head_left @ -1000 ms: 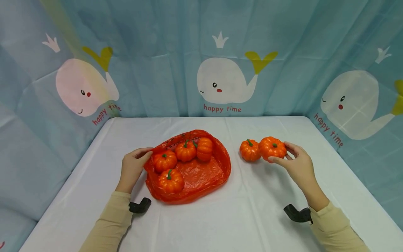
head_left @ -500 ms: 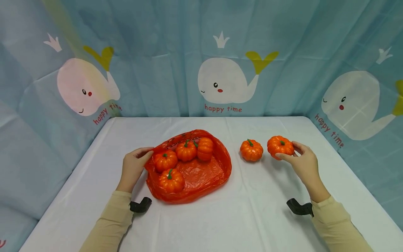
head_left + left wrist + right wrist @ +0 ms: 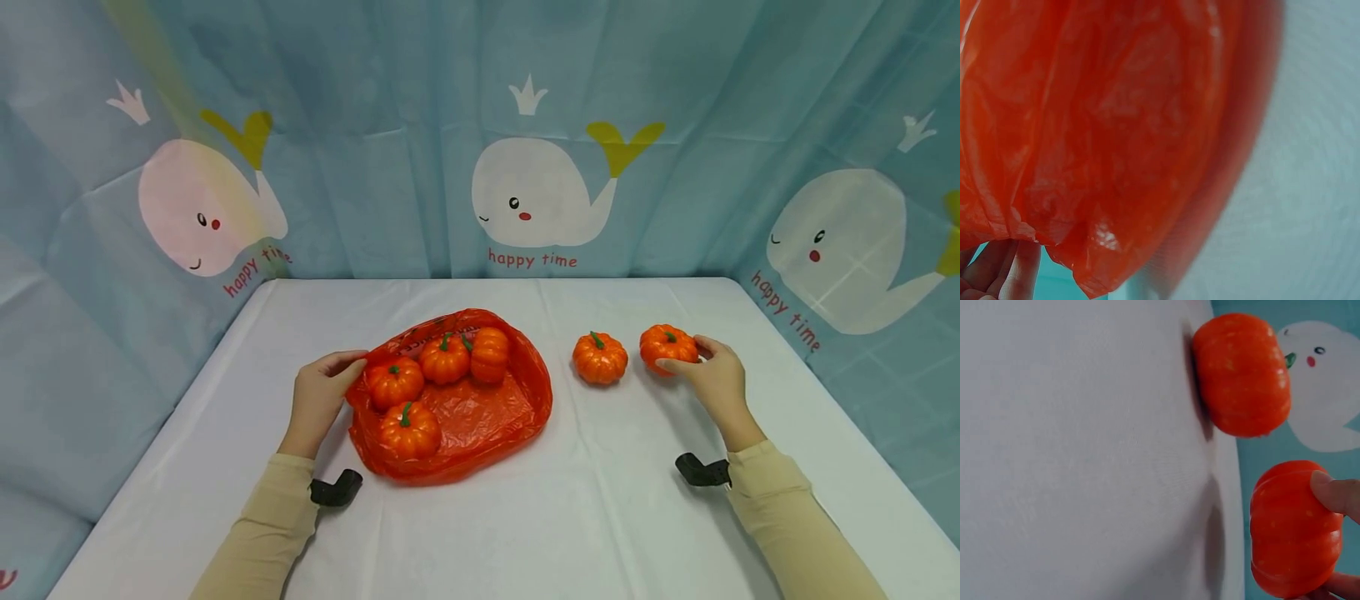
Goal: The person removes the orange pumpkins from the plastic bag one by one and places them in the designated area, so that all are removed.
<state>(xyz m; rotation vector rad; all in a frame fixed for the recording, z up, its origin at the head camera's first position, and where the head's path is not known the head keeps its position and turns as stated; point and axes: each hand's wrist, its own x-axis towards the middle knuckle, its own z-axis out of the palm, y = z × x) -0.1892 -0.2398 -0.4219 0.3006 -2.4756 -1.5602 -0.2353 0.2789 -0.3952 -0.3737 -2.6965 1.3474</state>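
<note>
Right hand [image 3: 720, 383] around pumpkin [image 3: 663, 344], above table [image 3: 525, 529]

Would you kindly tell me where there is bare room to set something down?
Widest: the white tablecloth between the beige sleeves, in front of the red plastic bag. Also free: the strip behind the bag. Crowded: the bag's left and back, holding four pumpkins, and around the loose pumpkin, beside the held pumpkin.

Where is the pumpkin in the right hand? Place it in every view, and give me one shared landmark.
Head: the held pumpkin is right of centre, in the right hand.
Left wrist: not in it.
Right wrist: lower right, below the other pumpkin.
Landmark: the white table, in all three.
</note>
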